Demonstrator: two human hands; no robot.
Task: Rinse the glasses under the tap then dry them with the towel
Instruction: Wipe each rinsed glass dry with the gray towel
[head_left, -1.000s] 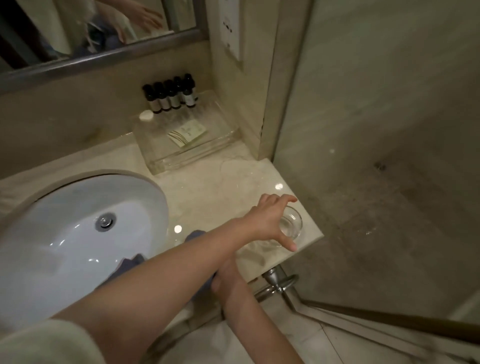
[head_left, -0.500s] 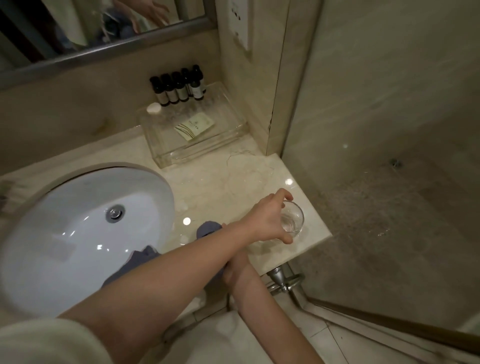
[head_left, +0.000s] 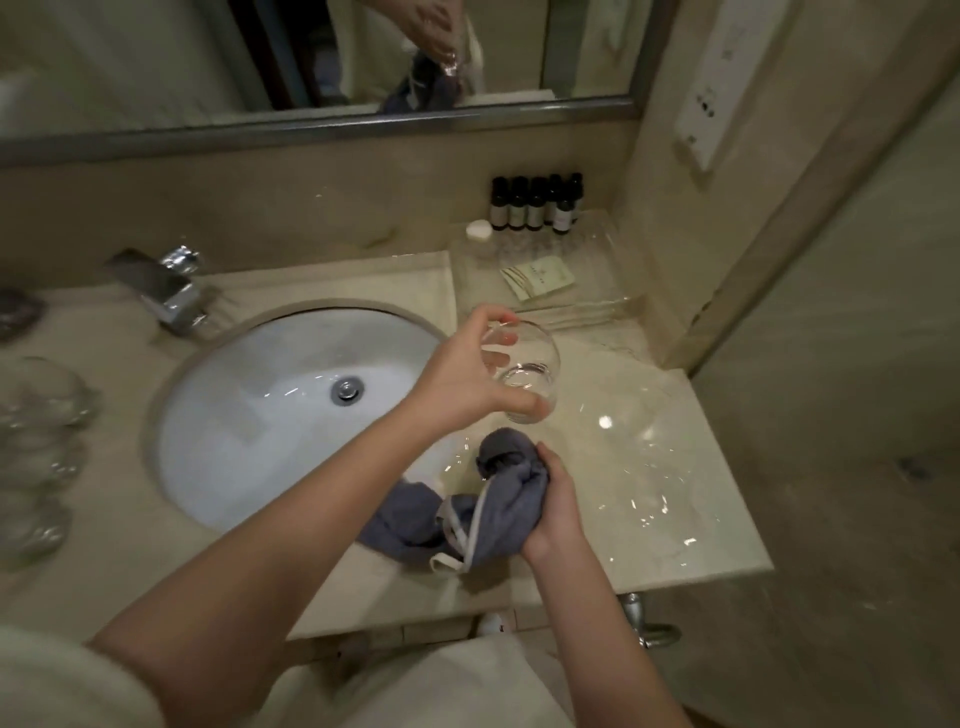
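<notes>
a: what is your left hand (head_left: 462, 379) gripping?
b: it's gripping a glass (head_left: 524, 371) above the worktop (head_left: 675, 493), beside the sink (head_left: 270, 415).
a: and the right hand (head_left: 553, 506)?
b: it's clenching the grey towel (head_left: 498, 504) just below.

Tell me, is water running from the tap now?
No: the chrome tap shows no stream, and the white basin below it looks still.

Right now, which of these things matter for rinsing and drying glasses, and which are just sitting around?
In use: glass in left hand; grey towel in right hand; tap; sink; more glasses.

Lying about: toiletry bottles, clear tray, paper packet.
</notes>
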